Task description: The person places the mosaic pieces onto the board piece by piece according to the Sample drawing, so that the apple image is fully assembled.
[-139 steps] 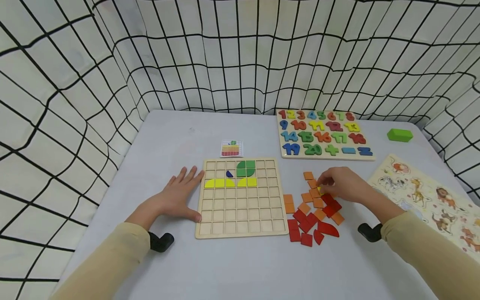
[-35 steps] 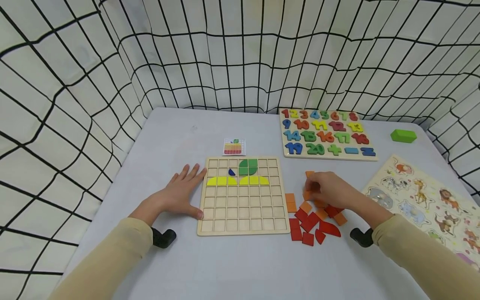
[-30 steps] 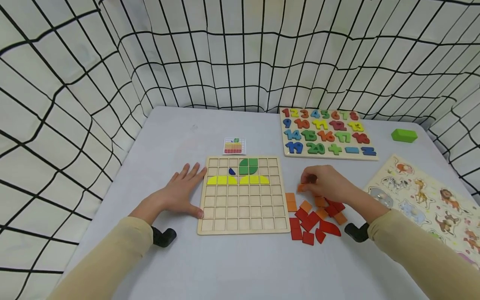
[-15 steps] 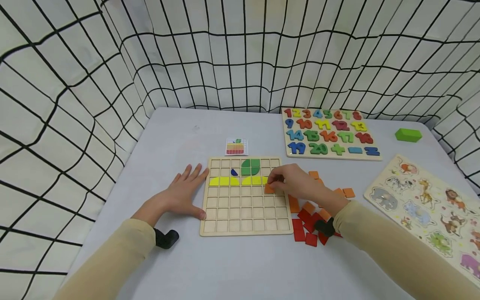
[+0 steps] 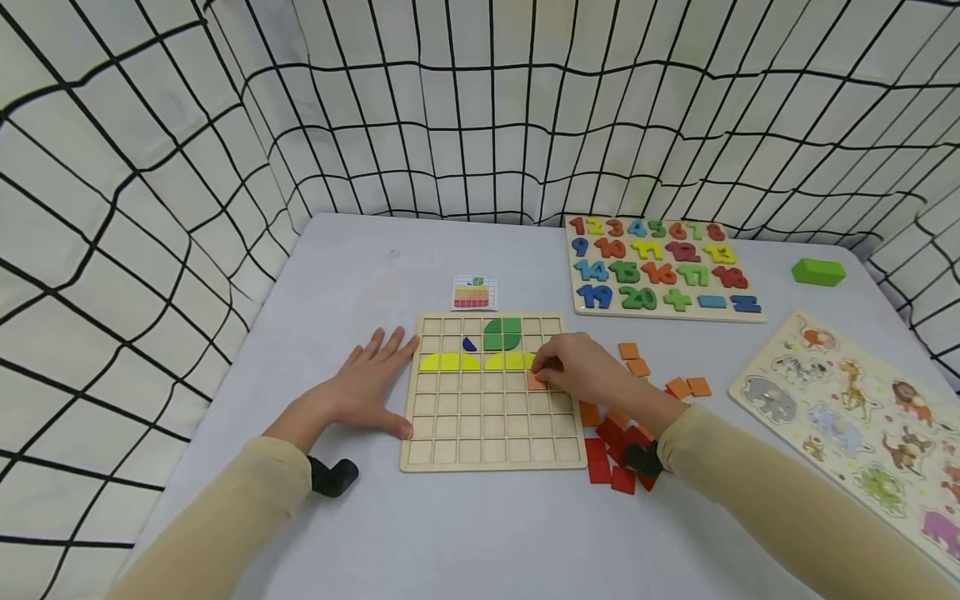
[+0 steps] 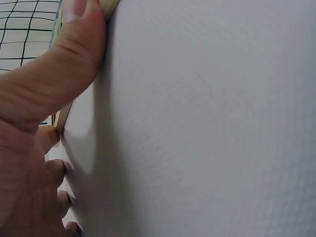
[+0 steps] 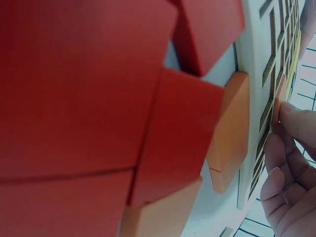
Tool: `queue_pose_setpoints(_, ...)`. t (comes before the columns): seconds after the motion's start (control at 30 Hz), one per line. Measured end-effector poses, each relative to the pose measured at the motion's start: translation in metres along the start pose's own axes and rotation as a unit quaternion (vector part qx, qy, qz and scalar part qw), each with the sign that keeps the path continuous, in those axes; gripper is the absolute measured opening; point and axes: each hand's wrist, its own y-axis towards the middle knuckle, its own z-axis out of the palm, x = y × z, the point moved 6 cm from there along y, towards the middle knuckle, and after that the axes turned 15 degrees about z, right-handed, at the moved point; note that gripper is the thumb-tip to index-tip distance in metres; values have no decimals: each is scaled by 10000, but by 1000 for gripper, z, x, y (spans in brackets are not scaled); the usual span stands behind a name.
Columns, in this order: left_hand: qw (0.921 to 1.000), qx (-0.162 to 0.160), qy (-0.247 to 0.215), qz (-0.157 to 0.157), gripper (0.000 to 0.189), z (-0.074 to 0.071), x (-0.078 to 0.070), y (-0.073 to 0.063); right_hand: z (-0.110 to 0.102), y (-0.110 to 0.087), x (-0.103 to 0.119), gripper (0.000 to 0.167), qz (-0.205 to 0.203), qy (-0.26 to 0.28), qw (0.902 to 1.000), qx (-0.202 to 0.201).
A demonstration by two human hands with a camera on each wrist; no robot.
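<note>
My left hand (image 5: 356, 392) lies spread, its thumb and fingertips against the left edge of a wooden grid board (image 5: 465, 433); its thumb (image 6: 81, 54) shows large in the left wrist view. My right hand (image 5: 581, 367) pinches an orange square tile (image 5: 536, 382) between thumb and fingers, low over a cell just below the yellow row, toward the board's right side. The right wrist view shows the orange tile (image 7: 279, 98) tilted at the grid. On the board sit yellow pieces (image 5: 450, 362) in a row, green leaf-like pieces (image 5: 501, 333) and a small dark blue piece (image 5: 468, 344).
Loose red tiles (image 5: 597, 461) and orange tiles (image 5: 638, 367) lie right of the board, partly under my right forearm. A pattern card (image 5: 475, 293) lies behind the board. Farther right are a number puzzle (image 5: 678, 312), a green block (image 5: 818, 272) and an animal puzzle (image 5: 787, 442).
A yellow piece has joined the right end of the yellow row. My right hand then took an orange tile from the loose pieces and carried it left onto the board. My left hand stays put.
</note>
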Motion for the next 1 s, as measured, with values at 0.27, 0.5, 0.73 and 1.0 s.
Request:
queue_pose_setpoints(0.27, 10000, -7, 18, -19, 133, 1, 1, 1, -4, -3, -2, 7, 20, -38, 9999, -130)
queue_pose_setpoints(0.5, 10000, 21, 90, -11, 134, 1, 2, 2, -41, -5, -43, 14, 400, -184, 9972, -611)
queue_pose_setpoints(0.73, 10000, 28, 77, -8, 134, 1, 2, 1, -60, -4, -103, 20, 1204, -340, 9913, -416)
queue_pose_setpoints(1.0, 10000, 3, 28, -6, 133, 2, 2, 1, -58, -1, -117, 19, 1290, -404, 9908, -30)
